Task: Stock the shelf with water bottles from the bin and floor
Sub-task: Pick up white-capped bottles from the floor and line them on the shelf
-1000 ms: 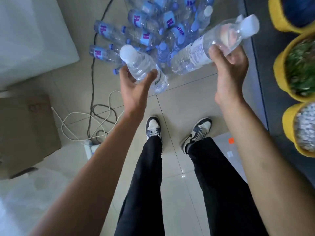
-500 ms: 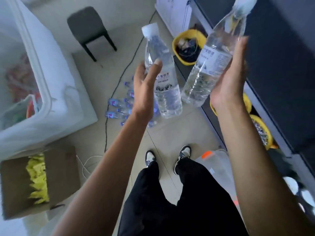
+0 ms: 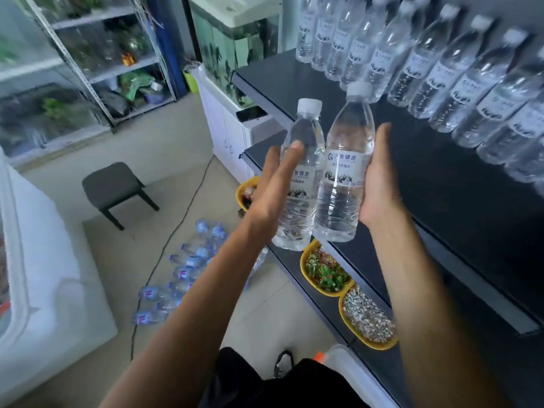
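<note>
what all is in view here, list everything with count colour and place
shelf: 1, black, right
shelf bottles: long row, clear, white caps, top shelf
left bottle: 1, clear, white cap, in left hand
right bottle: 1, clear, white cap, in right hand
floor bottles: pile, clear, blue caps, floor
bin: 1, clear plastic, bottom centre
bowls: 3, yellow, lower shelf
stool: 1, grey, floor left
fish tank: 1, glass, behind shelf
rack: 1, metal, back left
left hand: 1, grips left bottle
right hand: 1, grips right bottle
</note>
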Demonstrator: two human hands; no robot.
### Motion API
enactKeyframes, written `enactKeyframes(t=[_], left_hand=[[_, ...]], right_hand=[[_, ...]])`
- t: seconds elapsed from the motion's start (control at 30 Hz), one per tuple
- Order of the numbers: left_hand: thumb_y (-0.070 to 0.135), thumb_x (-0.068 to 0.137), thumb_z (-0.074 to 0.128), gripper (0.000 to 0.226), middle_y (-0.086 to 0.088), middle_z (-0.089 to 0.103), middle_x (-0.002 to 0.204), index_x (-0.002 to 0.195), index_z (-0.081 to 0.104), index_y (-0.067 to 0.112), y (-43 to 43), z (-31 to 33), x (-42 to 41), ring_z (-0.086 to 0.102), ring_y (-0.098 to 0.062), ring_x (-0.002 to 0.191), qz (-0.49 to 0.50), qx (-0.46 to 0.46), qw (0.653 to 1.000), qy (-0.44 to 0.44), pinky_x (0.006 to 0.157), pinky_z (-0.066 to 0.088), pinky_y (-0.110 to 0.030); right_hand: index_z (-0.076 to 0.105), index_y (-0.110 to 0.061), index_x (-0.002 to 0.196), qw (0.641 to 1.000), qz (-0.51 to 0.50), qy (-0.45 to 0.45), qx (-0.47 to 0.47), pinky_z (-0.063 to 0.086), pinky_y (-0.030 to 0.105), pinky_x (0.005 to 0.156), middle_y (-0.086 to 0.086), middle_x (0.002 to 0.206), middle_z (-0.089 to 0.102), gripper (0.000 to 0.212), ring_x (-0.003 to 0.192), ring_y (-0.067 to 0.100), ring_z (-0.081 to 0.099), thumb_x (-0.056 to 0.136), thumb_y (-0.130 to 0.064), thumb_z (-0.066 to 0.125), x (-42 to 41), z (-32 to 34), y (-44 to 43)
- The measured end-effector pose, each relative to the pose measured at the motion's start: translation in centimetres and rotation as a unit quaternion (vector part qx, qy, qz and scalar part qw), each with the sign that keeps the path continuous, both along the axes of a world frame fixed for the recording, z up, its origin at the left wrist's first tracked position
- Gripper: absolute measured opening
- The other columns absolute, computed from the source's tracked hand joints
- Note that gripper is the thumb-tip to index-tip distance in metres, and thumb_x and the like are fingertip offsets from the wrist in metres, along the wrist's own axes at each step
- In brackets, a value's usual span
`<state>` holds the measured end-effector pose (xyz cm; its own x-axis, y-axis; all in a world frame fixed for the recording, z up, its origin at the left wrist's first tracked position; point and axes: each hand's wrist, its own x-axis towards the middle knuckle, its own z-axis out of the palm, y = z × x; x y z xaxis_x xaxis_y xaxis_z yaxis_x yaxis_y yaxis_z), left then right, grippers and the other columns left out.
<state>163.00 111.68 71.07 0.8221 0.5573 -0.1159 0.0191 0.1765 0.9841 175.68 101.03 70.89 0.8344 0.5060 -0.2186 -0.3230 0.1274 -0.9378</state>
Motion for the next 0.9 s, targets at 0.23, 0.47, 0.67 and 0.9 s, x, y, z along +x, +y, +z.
enactKeyframes(t=[0.23,0.47,0.67,0.9], left_hand=[[0.073,0.080,0.070,0.106,-0.001,0.027,0.168,0.162,0.017,0.031,-1.2,2.4,7.2,0.032,-0.026,0.151,-0.111,0.016,0.994,0.002,0.122,0.025,-0.048],[0.053,0.091,0.071,0.097,0.004,0.023,0.169,0.164,0.011,0.032,0.5,3.1,16.0,0.028,-0.019,0.153,-0.165,-0.004,0.986,-0.011,0.117,0.028,-0.041],[0.028,0.097,0.071,0.043,0.013,0.060,0.129,0.134,0.048,0.028,3.2,1.5,24.1,0.059,-0.003,0.119,-0.230,0.091,0.967,-0.059,0.105,0.046,-0.034],[0.007,0.099,0.065,0.056,-0.007,0.058,0.138,0.147,0.037,0.008,4.1,-1.3,29.6,0.061,0.010,0.111,-0.287,0.134,0.944,-0.095,0.090,0.050,-0.012]], right_hand=[[0.052,-0.016,0.126,0.988,-0.061,-0.140,-0.019,0.057,0.044,0.093,0.007,0.127,0.065,0.081,0.115,0.021,0.068,0.073,-0.073,0.072,4.4,3.5,-3.3],[0.062,-0.014,0.110,0.940,-0.191,-0.284,-0.017,0.059,0.034,0.085,0.002,0.105,0.071,0.037,0.096,0.019,0.071,0.086,-0.039,0.074,9.9,5.0,-3.3],[0.068,-0.023,0.119,0.919,-0.229,-0.288,-0.144,0.054,0.026,0.086,-0.013,0.107,0.075,0.023,0.101,0.004,0.071,0.097,-0.027,0.070,15.0,3.7,-2.5],[0.058,-0.011,0.139,0.918,-0.267,-0.255,-0.143,0.053,0.039,0.104,0.003,0.131,0.070,0.045,0.122,0.021,0.066,0.097,-0.027,0.063,16.9,-0.2,-2.3]])
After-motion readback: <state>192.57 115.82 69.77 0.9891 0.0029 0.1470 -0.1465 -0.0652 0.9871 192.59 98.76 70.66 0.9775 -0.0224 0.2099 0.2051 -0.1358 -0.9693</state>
